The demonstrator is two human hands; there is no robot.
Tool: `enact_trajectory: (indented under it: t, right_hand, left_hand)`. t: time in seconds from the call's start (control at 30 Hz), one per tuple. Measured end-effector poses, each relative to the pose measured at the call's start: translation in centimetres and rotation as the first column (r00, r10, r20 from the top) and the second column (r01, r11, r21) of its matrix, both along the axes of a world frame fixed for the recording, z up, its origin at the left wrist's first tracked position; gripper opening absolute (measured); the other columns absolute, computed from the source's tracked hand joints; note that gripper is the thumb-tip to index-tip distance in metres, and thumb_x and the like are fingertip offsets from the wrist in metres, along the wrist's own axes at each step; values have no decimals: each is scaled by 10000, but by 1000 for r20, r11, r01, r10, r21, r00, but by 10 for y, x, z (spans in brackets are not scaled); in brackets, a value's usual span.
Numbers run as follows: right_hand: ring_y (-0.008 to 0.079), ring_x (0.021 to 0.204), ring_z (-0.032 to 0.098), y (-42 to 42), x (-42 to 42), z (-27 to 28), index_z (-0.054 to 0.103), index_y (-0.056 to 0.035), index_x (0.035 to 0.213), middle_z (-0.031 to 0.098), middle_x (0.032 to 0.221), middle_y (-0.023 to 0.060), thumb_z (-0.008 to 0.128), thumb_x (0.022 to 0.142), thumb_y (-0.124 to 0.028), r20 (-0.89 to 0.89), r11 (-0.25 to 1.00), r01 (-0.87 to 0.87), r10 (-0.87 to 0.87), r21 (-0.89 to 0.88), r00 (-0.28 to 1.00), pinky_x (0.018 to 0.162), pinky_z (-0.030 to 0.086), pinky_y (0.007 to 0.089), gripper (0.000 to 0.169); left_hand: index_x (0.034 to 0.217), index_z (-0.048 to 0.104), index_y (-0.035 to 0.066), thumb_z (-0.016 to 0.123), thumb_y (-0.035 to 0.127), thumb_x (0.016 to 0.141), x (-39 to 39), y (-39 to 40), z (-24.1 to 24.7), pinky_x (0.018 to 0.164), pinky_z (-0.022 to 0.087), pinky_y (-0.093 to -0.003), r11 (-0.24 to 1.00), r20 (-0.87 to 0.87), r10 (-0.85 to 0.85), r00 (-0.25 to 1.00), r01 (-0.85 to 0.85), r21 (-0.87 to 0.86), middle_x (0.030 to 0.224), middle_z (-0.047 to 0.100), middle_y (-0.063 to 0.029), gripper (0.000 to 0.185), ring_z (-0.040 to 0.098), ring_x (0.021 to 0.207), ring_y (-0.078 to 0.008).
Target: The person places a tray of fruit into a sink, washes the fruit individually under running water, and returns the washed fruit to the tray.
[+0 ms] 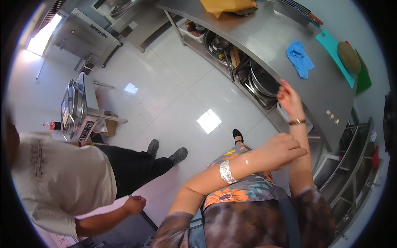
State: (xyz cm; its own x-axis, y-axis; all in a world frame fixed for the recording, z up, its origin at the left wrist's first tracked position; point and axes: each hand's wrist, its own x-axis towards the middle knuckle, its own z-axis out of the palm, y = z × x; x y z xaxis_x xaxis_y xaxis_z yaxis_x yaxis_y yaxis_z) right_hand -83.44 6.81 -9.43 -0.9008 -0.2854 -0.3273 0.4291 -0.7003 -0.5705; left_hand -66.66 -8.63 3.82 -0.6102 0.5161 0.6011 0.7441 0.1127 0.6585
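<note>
My left hand (280, 152) is bent across my body, fingers curled, above my right forearm; whether it touches the skin is unclear. Nothing shows in it, though its palm side is hidden. Slightly blurred, my right hand (290, 97) is raised beside the front edge of a stainless steel worktable (263, 34), fingers partly spread and holding nothing visible. On the tabletop lie a crumpled blue cloth (298, 57) and several pale garlic cloves (332, 116). Farther right, a greenish-brown oval object (349, 57) rests against a turquoise cutting board (335, 55), with a green board (364, 80) behind.
A person (68, 179) stands at my left, one hand lowered. Pans (263, 79) fill the worktable's lower shelf. A knife holder (293, 12) and yellow bag (229, 6) are on top. A steel sink (344, 173) is at right, a steamer cabinet (82, 35) far left.
</note>
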Motion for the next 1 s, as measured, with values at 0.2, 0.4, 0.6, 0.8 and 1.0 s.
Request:
enact_trajectory:
  t: [0.2,0.4,0.6,0.8,1.0]
  right_hand:
    - [120,581,457,-172,-160,-55,415,-32,1208,493,683,44,477,809,-14,149,954,-253,230,160,962,532,392,252,405]
    - [111,447,384,-275,-283,-134,104,-243,1379,446,578,25,442,729,3,406,710,-584,435,393,803,416,325,255,773]
    - [105,439,412,-330,-327,-189,436,-169,1113,459,537,11,517,804,-164,461,774,-442,221,454,860,422,330,243,319]
    - [114,486,439,-250,-253,-197,486,-140,583,474,547,-2,588,806,-271,474,945,-296,200,137,858,420,334,259,279]
    - [68,504,405,-45,74,-167,570,-71,892,453,603,-32,540,842,-151,641,965,256,-163,-54,750,450,319,201,99]
  left_hand:
    - [1018,576,60,594,-8,625,-116,-91,0,670,438,-341,973,80,227,971,-230,35,858,559,-57,399,542,776,-238]
    - [985,595,50,592,-44,602,-212,-175,-30,635,444,-330,929,130,360,924,-368,45,824,574,-57,395,546,730,-233]
    - [933,607,47,574,-78,591,-301,-244,-51,597,441,-319,937,190,330,925,-346,57,792,579,-50,365,542,705,-235]
    - [866,608,22,570,-105,619,-345,-186,-51,583,441,-304,995,242,64,968,-79,55,761,594,-81,280,548,657,-234]
    - [827,599,1,558,-129,669,-205,8,7,627,460,-284,922,223,-388,895,371,113,773,619,-106,209,586,692,-231]
